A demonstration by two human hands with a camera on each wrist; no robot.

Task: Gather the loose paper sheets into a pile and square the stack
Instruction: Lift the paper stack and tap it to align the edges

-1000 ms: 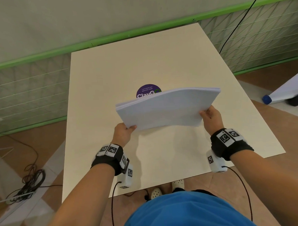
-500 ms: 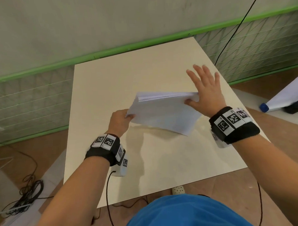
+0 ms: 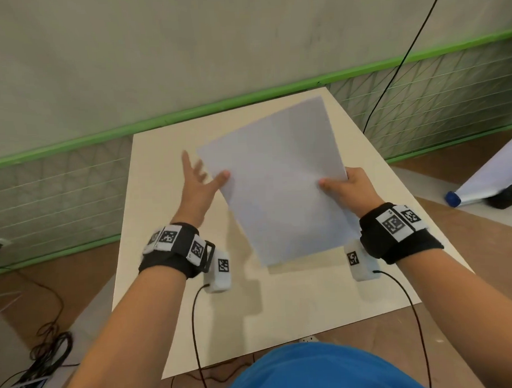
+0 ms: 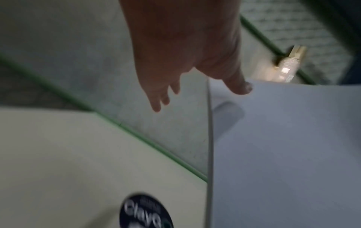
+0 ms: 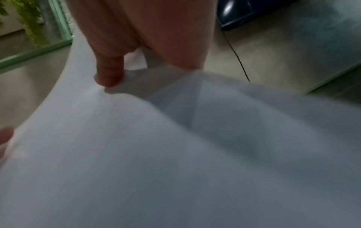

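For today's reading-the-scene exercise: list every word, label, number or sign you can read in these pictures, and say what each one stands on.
"Clayo" (last letter uncertain, blurred and cut off): white letters on the round dark sticker on the table.
Small line above it on the sticker: too blurred to read.
Black-and-white square marker codes on the wristbands: patterns, no readable text.
Paper stack: no print visible.

The paper stack (image 3: 277,181) is held above the middle of the tabletop (image 3: 162,227), tilted. The left hand (image 3: 197,187) is placed at its 9 o'clock edge, the right hand (image 3: 348,189) at 3 o'clock. A sticker (image 4: 145,212) is seen on the tabletop beside the stack.
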